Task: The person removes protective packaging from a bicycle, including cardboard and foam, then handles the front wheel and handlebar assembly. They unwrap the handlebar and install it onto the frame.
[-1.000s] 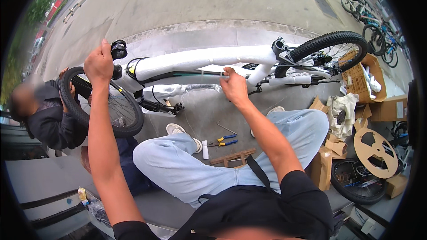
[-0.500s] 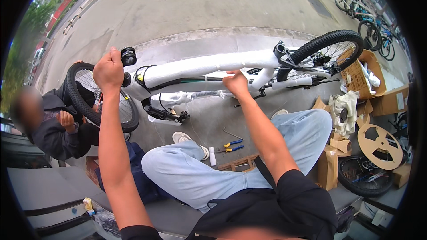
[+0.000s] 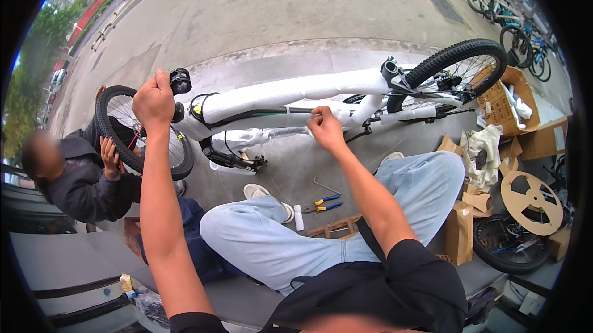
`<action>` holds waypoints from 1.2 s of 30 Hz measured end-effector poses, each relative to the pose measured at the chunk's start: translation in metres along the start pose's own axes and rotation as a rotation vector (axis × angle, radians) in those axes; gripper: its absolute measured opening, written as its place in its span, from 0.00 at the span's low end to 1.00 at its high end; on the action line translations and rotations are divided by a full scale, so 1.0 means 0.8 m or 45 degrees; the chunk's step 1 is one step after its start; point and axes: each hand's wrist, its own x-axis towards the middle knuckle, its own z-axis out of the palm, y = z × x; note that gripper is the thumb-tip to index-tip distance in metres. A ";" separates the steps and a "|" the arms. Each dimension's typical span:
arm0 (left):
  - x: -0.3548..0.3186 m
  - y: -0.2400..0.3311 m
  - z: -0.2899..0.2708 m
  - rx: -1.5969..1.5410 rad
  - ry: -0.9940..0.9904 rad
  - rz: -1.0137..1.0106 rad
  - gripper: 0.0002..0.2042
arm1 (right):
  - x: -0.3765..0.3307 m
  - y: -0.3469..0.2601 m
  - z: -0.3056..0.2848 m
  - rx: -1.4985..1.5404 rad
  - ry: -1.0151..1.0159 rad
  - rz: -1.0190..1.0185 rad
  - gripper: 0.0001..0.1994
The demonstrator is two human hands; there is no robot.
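A bicycle frame (image 3: 293, 88) wrapped in white foam lies across in front of me, its rear wheel (image 3: 460, 70) at the right. At its front end my left hand (image 3: 154, 101) makes a fist beside a black stem clamp (image 3: 180, 81); what is inside the fist is hidden. My right hand (image 3: 325, 129) pinches its fingers at the lower wrapped tube, near a bare dark strip with black cables (image 3: 259, 112). Whatever lies between those fingertips is too small to make out. Below the front end hangs a black fork (image 3: 223, 155).
At the left a person in dark clothes (image 3: 86, 178) holds a loose front wheel (image 3: 117, 126). Yellow-and-blue pliers (image 3: 326, 207), a hex key (image 3: 325, 187) and a white roll (image 3: 299, 217) lie on the floor. Cardboard boxes (image 3: 540, 138) and another wheel (image 3: 509, 249) crowd the right.
My right hand has drawn slightly toward me, its fingers now closer together. My left hand stays at the front end. The other person's hand has come up against the loose wheel.
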 end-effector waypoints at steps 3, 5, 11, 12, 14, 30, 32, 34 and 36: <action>0.000 0.002 -0.001 -0.005 -0.011 -0.011 0.26 | -0.018 -0.017 0.018 -0.237 0.221 -0.399 0.17; 0.000 0.003 -0.001 -0.007 -0.022 -0.022 0.27 | -0.018 -0.036 0.030 -0.258 0.303 -0.473 0.17; -0.001 0.002 0.000 -0.024 -0.006 -0.020 0.28 | -0.013 -0.086 0.049 -0.534 0.188 -0.365 0.16; -0.001 0.002 0.001 -0.022 0.006 -0.007 0.27 | -0.016 -0.090 0.051 -0.556 0.174 -0.316 0.17; -0.001 0.002 0.000 -0.028 0.028 0.007 0.26 | -0.022 -0.096 0.054 -0.557 0.171 -0.299 0.19; -0.003 0.011 -0.005 -0.019 -0.001 -0.060 0.28 | 0.006 -0.101 0.076 -0.302 0.120 -0.004 0.18; -0.002 0.010 -0.004 -0.020 0.002 -0.061 0.28 | 0.013 -0.100 0.080 -0.316 0.167 0.007 0.17; -0.002 0.010 -0.004 -0.001 -0.009 -0.064 0.28 | 0.016 -0.096 0.081 -0.306 0.217 -0.129 0.17; -0.003 0.009 -0.003 0.010 -0.004 -0.061 0.28 | 0.019 -0.092 0.079 -0.284 0.154 -0.150 0.18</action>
